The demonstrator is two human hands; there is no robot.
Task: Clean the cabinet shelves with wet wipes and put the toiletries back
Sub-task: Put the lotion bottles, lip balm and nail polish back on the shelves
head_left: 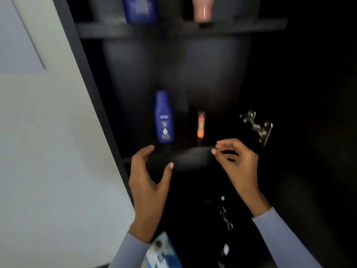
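Both your grips are empty: left hand spread wide, right hand loosely curled. Just beyond them, the blue bottle and orange tube already stand shelved; more toiletries may remain.

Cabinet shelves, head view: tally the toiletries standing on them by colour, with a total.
Blue: 2, the blue bottle on the upper shelf and the blue bottle on the lower shelf
Pink: 1, the pink bottle on the upper shelf
Orange: 1, the slim orange tube on the lower shelf
Total: 4
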